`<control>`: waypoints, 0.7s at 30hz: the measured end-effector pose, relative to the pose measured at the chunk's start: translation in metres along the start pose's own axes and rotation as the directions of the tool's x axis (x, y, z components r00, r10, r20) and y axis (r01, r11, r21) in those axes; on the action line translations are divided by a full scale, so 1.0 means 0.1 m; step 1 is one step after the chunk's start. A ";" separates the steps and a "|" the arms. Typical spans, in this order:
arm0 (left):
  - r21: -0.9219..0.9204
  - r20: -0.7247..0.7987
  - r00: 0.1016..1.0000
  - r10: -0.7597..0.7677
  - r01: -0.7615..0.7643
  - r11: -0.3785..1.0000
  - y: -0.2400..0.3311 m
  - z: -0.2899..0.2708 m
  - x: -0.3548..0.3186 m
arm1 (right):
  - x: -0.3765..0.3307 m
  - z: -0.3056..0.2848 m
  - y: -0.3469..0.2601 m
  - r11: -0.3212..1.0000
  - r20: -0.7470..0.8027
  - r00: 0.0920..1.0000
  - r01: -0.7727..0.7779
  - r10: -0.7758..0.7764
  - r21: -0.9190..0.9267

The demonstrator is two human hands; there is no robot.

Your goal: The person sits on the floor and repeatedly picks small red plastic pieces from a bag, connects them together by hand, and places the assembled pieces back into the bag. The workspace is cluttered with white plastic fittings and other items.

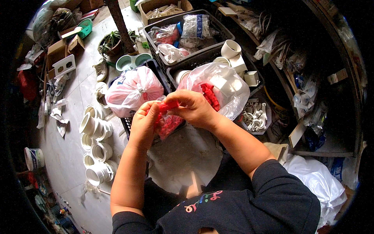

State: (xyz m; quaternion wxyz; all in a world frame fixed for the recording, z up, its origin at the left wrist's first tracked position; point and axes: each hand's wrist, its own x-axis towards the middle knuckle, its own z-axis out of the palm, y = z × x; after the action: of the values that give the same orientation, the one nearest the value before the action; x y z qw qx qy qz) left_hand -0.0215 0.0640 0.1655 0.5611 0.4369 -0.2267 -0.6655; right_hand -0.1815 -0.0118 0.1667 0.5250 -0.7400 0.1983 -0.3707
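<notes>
Between my two hands is a small red plastic piece, its exact kind too small to make out. My left hand closes on its left side, and the fingers of my right hand pinch it from the right. Just below them, a bag of red pieces sits partly hidden behind my left hand. Beyond my right hand lies an open clear plastic bag, with more red pieces inside. A tied white bag with pinkish contents rests on a crate past my left hand.
White pipe fittings stand in a row on the floor at left. Dark crates hold bags and white fittings. A tub of white clips is at right, near a cluttered shelf. A potted plant stands at the back.
</notes>
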 end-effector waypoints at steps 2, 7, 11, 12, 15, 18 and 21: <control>0.008 -0.013 1.000 -0.013 0.013 1.000 0.00 0.00 0.00 | 0.01 -0.02 0.00 0.981 -0.014 0.996 0.085 -0.089 -0.172; 0.081 0.003 0.994 0.110 -0.110 0.991 0.00 0.03 -0.03 | -0.02 0.06 -0.07 0.947 -0.086 0.957 -0.257 0.277 0.193; 0.272 0.055 0.977 0.206 -0.213 0.938 0.00 0.05 -0.06 | 0.01 -0.04 -0.08 0.731 0.107 0.770 -0.632 0.629 0.257; 0.270 0.031 0.982 0.185 -0.186 0.945 0.00 0.06 -0.06 | 0.01 -0.05 -0.04 0.724 0.115 0.753 -0.656 0.648 0.214; 0.261 -0.048 0.991 0.122 -0.105 0.960 0.02 0.06 -0.06 | -0.02 0.03 -0.02 0.786 0.067 0.846 -0.518 0.529 0.336; 0.159 -0.073 0.992 0.104 -0.091 0.983 0.02 0.07 -0.04 | -0.03 0.10 0.04 0.923 -0.074 0.958 -0.243 0.276 0.297; 0.200 -0.070 0.989 0.132 -0.116 0.973 0.01 0.06 -0.03 | -0.03 0.04 0.01 0.906 0.050 0.935 -0.352 0.350 0.234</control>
State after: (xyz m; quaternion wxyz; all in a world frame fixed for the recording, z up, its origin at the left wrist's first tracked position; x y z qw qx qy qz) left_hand -0.0263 0.0652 0.1702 0.5648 0.5022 -0.2945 -0.5849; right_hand -0.1804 -0.0081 0.1642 0.6691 -0.6248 0.2802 -0.2889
